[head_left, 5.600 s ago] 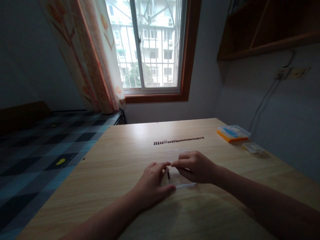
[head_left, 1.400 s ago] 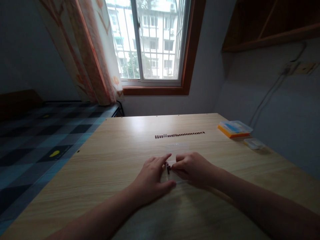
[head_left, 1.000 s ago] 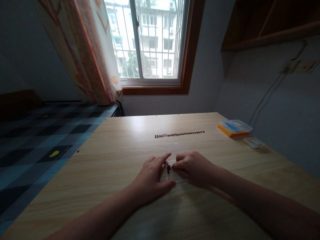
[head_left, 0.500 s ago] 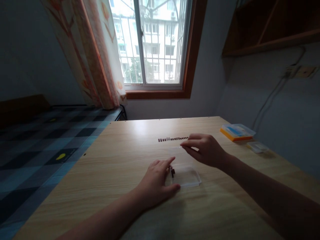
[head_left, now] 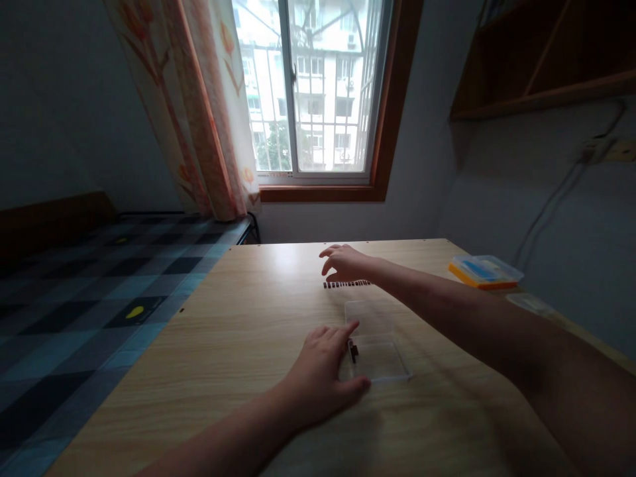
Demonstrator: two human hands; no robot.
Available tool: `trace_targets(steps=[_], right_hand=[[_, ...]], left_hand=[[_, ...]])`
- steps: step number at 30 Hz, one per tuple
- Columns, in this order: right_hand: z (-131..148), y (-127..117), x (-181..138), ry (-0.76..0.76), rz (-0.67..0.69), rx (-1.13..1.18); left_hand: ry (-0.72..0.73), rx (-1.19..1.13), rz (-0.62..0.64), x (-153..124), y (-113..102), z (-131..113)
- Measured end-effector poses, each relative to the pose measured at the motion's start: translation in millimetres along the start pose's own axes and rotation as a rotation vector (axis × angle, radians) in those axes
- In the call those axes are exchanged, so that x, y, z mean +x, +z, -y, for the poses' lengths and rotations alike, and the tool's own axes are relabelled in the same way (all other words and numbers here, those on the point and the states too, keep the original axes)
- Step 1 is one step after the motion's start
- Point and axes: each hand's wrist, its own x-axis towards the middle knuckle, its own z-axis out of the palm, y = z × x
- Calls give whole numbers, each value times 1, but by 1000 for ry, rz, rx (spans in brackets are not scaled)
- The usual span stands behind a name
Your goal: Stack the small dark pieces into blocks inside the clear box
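The clear box (head_left: 382, 361) lies open on the bench (head_left: 248, 318), a few dark pieces (head_left: 354, 352) inside its left end, where the left hand (head_left: 325, 368) spreads wide around the edge, probably steadying it. The right hand (head_left: 346, 264), half open with nothing visible in it, hovers over the row of small pieces (head_left: 336, 285), perhaps lined up for easy reach.

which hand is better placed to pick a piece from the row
The right hand, most likely: it is at the left end of the row, fingers spread, with nothing visible in them. The left hand is beside the open box, farther from the row.
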Motion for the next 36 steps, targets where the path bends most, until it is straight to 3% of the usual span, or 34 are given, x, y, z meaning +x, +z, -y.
trace_targets(steps=[8, 15, 18, 20, 23, 25, 28, 31, 36], right_hand=[[7, 8, 13, 5, 67, -65], [20, -5, 4, 26, -15, -43], [32, -27, -24, 35, -136, -5], [44, -45, -58, 14, -300, 102], [65, -66, -120, 47, -401, 218], [78, -72, -156, 34, -350, 262], [91, -64, -182, 31, -159, 254], [95, -45, -183, 48, -24, 198], [94, -18, -176, 62, 46, 198]], left_hand=[[0, 2, 2, 0, 1, 1], [4, 17, 6, 1, 1, -1], [-14, 26, 21, 1, -1, -2], [-18, 31, 22, 1, -1, -2], [1, 33, 13, 1, 0, -2], [16, 33, 8, 1, 0, -1], [26, 37, 4, 2, 1, 1], [19, 42, 2, 2, 1, 1], [28, 35, -9, 2, 1, 2]])
